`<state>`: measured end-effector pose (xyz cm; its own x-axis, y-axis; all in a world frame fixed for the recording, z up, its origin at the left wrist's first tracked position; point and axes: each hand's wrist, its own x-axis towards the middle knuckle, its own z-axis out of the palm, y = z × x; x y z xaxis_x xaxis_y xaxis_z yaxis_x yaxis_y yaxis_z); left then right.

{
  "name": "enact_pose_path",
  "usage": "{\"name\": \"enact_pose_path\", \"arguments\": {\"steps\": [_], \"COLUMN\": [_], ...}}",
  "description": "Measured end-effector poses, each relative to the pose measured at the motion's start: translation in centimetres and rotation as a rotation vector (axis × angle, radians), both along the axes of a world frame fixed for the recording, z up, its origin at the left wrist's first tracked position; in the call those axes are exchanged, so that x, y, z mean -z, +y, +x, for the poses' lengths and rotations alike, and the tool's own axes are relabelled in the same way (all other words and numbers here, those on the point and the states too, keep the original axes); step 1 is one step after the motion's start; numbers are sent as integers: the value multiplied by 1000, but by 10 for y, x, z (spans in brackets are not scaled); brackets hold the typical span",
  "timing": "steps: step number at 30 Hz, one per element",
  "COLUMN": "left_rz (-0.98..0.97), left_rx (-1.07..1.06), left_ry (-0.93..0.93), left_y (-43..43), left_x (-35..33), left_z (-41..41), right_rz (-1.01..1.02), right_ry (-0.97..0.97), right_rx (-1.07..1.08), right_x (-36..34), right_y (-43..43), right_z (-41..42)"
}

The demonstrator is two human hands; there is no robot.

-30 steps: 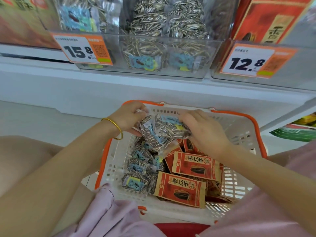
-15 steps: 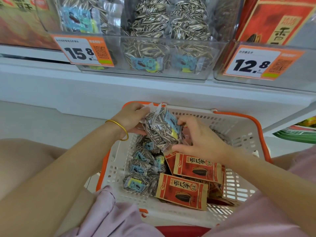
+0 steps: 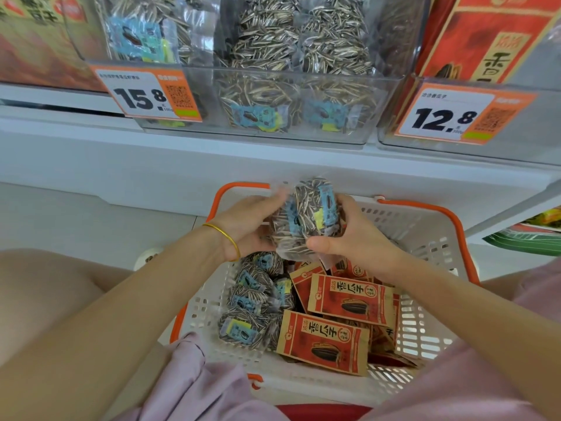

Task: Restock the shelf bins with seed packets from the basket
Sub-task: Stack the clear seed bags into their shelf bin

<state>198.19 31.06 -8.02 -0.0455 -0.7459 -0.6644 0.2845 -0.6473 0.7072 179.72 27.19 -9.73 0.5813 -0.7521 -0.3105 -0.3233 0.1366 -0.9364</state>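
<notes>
Seed packets (image 3: 306, 217), a clear bundle upright over the basket's (image 3: 455, 226) far edge, sit clamped in the grip of left hand (image 3: 246, 226) and right hand (image 3: 355, 235), with the matching bin (image 3: 379, 110) straight above on the shelf.

Gold bangle (image 3: 223, 238) on left wrist; pale pink clothing (image 3: 194, 387).
</notes>
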Motion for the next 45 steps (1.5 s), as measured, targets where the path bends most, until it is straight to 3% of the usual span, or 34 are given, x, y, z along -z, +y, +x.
{"name": "enact_pose_path", "arguments": {"steps": [4, 8, 15, 20, 24, 29, 36, 39, 42, 45], "left_rz": [-80, -67, -77, -130, -144, -200, -507, -757, -933, -949], "left_rx": [37, 78, 137, 284, 249, 134, -46, -106, -337, -106], "left_ry": [21, -107, -186, -369, -203, -304, -353, -766, -1070, -1613], "left_y": [-2, -2, -6, -2, -1, 0, -13, -35, -58, -78], "left_x": [3, 1, -4, -12, -22, -40, -138, -168, -173, -161], "left_z": [4, 10, 22, 17, 8, 5, 23, 47, 78, 100], "right_rz": [35, -2, -169, -371, -119, -9, -160, -272, -426, -578], "right_ry": [-45, -50, 58, 221, 177, 63, -26, -10, 121, 386], "right_rx": [49, 98, -89, -283, -431, -467, -437, -328, -93, 85], "right_x": [7, 5, -10, -27, -42, -69, -159, -202, -222, -222], "right_y": [0, -7, -14, -19, -19, -13, -22, -38, -76, -123], "right_z": [0, -6, -8, -7, -4, 8, 32, 47, 69, 97]}}
